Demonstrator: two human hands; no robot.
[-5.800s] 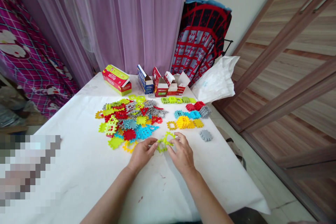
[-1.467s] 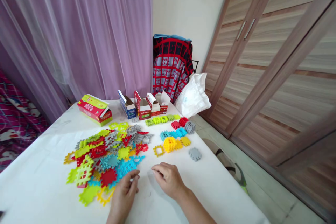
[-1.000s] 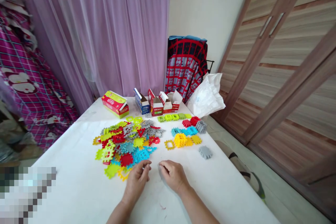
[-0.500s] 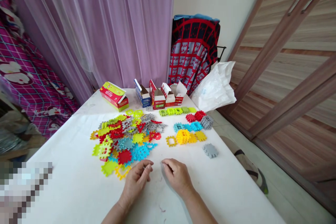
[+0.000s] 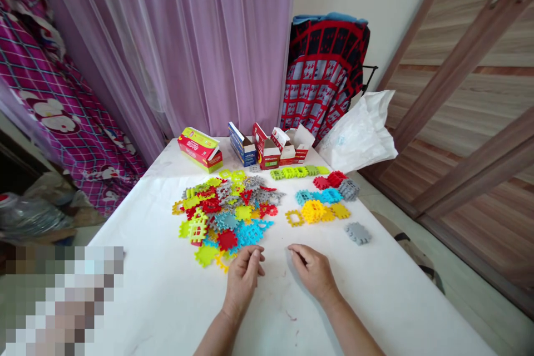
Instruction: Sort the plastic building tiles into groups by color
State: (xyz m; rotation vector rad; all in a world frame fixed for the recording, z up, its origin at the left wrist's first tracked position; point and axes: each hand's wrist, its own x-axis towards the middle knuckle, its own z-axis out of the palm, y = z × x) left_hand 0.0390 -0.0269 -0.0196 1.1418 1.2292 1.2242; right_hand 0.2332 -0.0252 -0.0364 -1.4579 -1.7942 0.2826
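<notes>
Centrally, the counter [image 5: 158, 289] bears a pile [image 5: 227, 219] of toothed pieces, overlapping and tilted. A white bag [image 5: 359, 133] stands at the far right; boxes [image 5: 271, 161] line the far side. The left hand [image 5: 242, 275] lies beside the pile's near edge, its grip loosely closed, with no piece visible; whether it touches the pile cannot be told. The right hand [image 5: 312, 272] lies apart from it, grip likewise closed, no piece showing. Beyond are a green row [image 5: 299, 172], blue pieces [image 5: 331, 196] and yellow pieces [image 5: 312, 211]; a grey piece [image 5: 357, 233] lies flat nearer. Since teeth may catch, a light rim pinch, lifted straight up, should free one piece without dragging its neighbours.
</notes>
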